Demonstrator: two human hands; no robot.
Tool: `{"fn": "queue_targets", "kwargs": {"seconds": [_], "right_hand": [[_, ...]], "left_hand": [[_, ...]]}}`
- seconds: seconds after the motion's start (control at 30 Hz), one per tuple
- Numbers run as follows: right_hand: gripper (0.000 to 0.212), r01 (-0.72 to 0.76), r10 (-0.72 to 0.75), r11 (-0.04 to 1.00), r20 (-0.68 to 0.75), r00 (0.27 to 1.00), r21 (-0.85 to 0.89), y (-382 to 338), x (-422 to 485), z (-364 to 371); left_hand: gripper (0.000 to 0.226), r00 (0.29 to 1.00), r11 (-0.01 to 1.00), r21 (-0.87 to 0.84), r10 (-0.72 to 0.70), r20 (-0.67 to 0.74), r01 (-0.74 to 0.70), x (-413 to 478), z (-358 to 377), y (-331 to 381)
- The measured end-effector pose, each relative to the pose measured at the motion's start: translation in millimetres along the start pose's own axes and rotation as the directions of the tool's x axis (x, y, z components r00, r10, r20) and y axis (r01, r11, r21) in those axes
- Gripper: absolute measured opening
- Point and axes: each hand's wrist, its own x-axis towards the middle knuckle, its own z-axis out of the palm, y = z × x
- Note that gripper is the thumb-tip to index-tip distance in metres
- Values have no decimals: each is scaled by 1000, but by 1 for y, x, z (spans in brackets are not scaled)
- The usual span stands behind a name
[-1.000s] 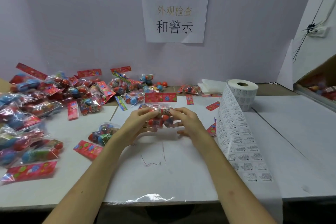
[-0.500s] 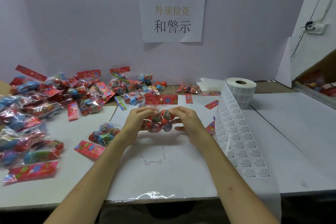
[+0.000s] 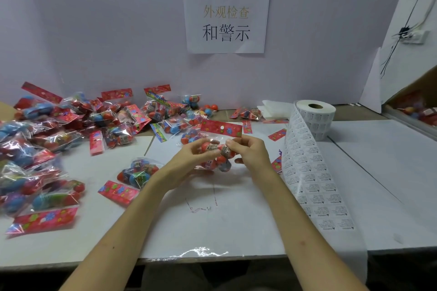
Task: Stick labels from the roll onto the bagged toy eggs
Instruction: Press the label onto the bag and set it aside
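A clear bag of toy eggs [image 3: 216, 156] with a red flowered header card is held upright just above the table's middle. My left hand [image 3: 186, 163] grips its left side and my right hand [image 3: 250, 151] pinches its right side. The white label roll [image 3: 316, 120] stands at the back right, and its strip of printed labels [image 3: 312, 177] runs forward over the table's front edge, to the right of my right forearm. A pile of more bagged eggs [image 3: 59, 137] covers the table's left side.
One bag of eggs [image 3: 138, 172] lies close to my left wrist. Loose red header cards [image 3: 276, 134] lie near the roll. A paper sign [image 3: 225, 19] hangs on the back wall. A cardboard box [image 3: 418, 106] sits at the far right.
The bag has tilted up between my hands, so its red header card now stands higher and faces me. Both hands stayed at the table's middle.
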Motion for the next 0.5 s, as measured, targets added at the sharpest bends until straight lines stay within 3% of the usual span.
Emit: {"fn": "queue_targets", "kwargs": {"seconds": [0.13, 0.4, 0.5], "right_hand": [[13, 24, -24, 998, -13, 1000, -55, 1, 1, 0], [25, -21, 26, 998, 98, 995, -51, -1, -2, 5], [17, -18, 22, 999, 96, 995, -39, -1, -2, 5]], "left_hand": [[71, 1000, 999, 52, 6, 1, -6, 2, 7, -4], [50, 996, 995, -103, -13, -86, 4, 1, 6, -3], [49, 998, 994, -112, -15, -68, 7, -1, 6, -2]]}}
